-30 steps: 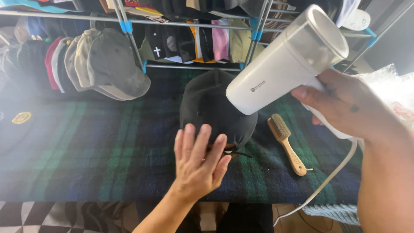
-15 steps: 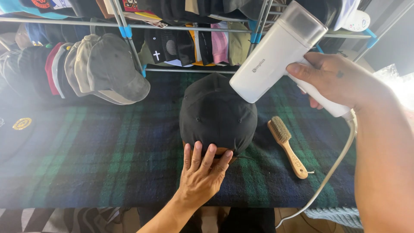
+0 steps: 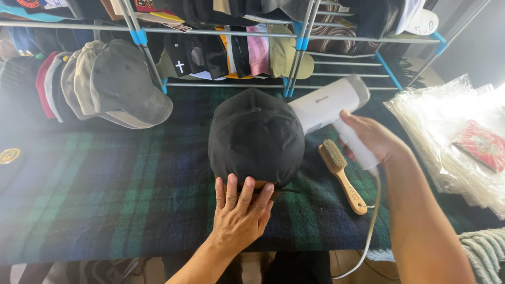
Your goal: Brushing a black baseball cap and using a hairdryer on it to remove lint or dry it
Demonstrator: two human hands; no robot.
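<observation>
A black cap (image 3: 256, 135) stands on the green and blue plaid cloth (image 3: 105, 184). My left hand (image 3: 239, 213) lies flat on the cloth at the cap's near edge, fingertips touching its rim. In my right hand (image 3: 371, 138) is a white handheld steamer (image 3: 329, 108), gripped by its handle. Its head points left and sits against the cap's right side. A white cord (image 3: 368, 231) hangs from the handle toward the table's front edge.
A wooden brush (image 3: 342, 173) lies right of the cap. A row of caps (image 3: 89, 87) leans at the back left. A metal rack (image 3: 294, 42) holds more caps behind. Clear plastic bags (image 3: 457, 142) are piled at the right.
My right hand has lowered the steamer from high above down to the cap's right side. My left hand has stayed at the cap's near edge.
</observation>
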